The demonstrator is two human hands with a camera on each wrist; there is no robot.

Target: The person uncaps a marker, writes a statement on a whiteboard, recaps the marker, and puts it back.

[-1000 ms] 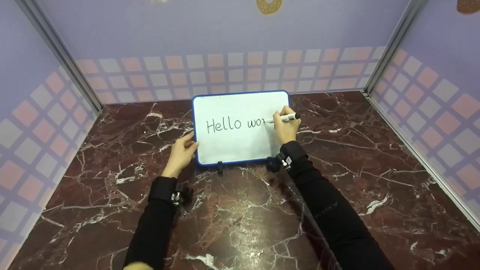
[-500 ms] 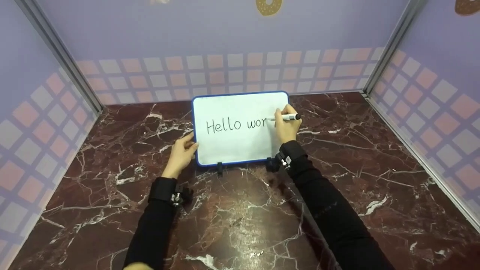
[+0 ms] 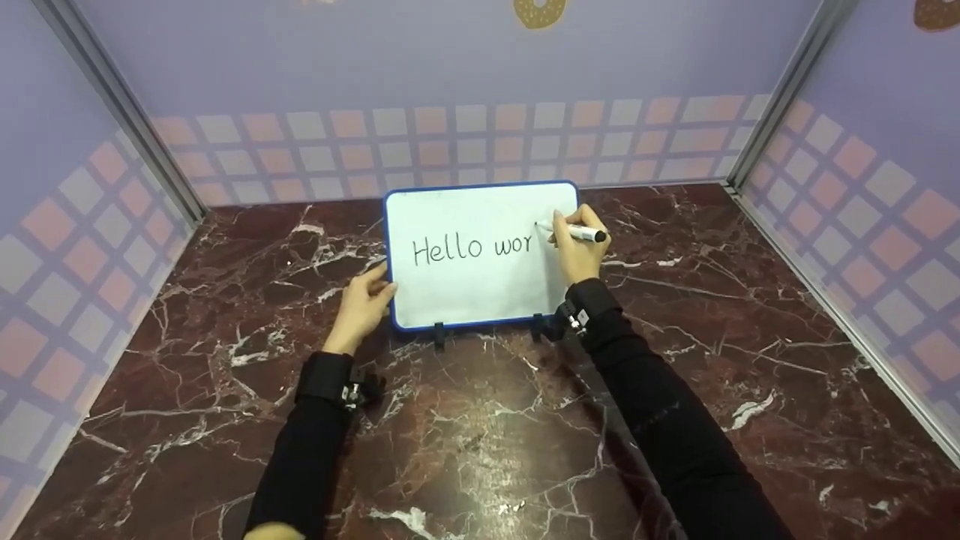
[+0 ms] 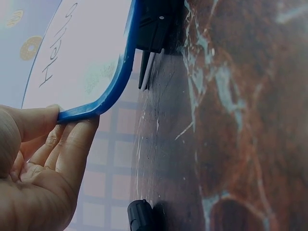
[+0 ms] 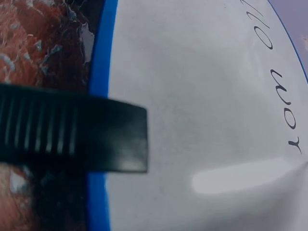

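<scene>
A blue-framed whiteboard (image 3: 472, 292) stands leaning back on a black stand, with "Hello wor" handwritten in black across it. At its left edge my left hand (image 3: 361, 311) grips the frame; in the left wrist view the thumb lies on the front and the fingers (image 4: 79, 144) reach behind. My right hand (image 3: 583, 259) pinches a white marker (image 3: 583, 232) with a black end, near the board's right side. The marker's tip is at the board, up and right of the "r", beside a small dark mark. Neither the right hand nor the marker shows in the right wrist view.
Black stand clips (image 3: 439, 335) hold the board's lower edge; one ribbed black clip (image 5: 110, 134) looms large in the right wrist view. The table (image 3: 465, 442) is dark red marbled stone. Lilac walls (image 3: 450, 67) with a checked pattern enclose its back and sides.
The right hand has finished the "r" stroke, then moved up and slightly right with the marker. A small dark mark now shows at the tip. The left hand and board have stayed put.
</scene>
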